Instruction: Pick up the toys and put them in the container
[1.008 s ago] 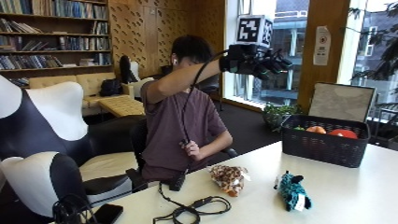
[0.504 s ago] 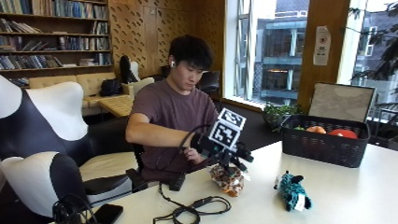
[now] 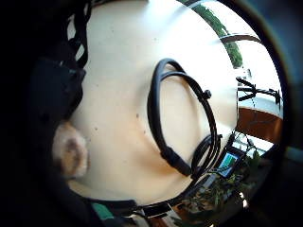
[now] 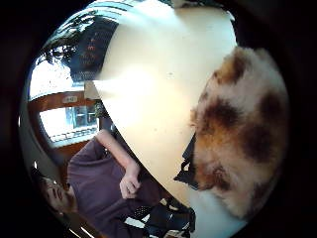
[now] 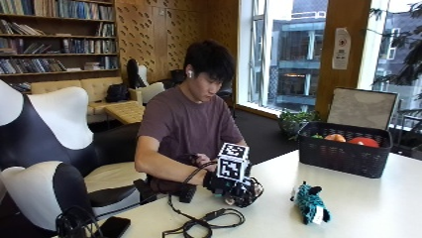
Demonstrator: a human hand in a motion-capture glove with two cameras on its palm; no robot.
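1. Cable (image 5: 204,223) lay coiled on the table (image 5: 369,208), beside a phone (image 5: 113,226).
2. Gloved hand (image 5: 234,186) covered the spotted plush (image 4: 242,129); whether its fingers gripped could not be told.
3. Teal toy (image 5: 308,203) lay well apart.
4. Basket (image 5: 342,151) held red items (image 5: 362,142).

Under my grip (image 5: 236,189) I saw shaggy, brown-blotched plush fur (image 4: 240,129) on a smooth matt worktop (image 5: 369,208); beyond it, teal plush (image 5: 307,202) and a woven black basket (image 5: 342,153).
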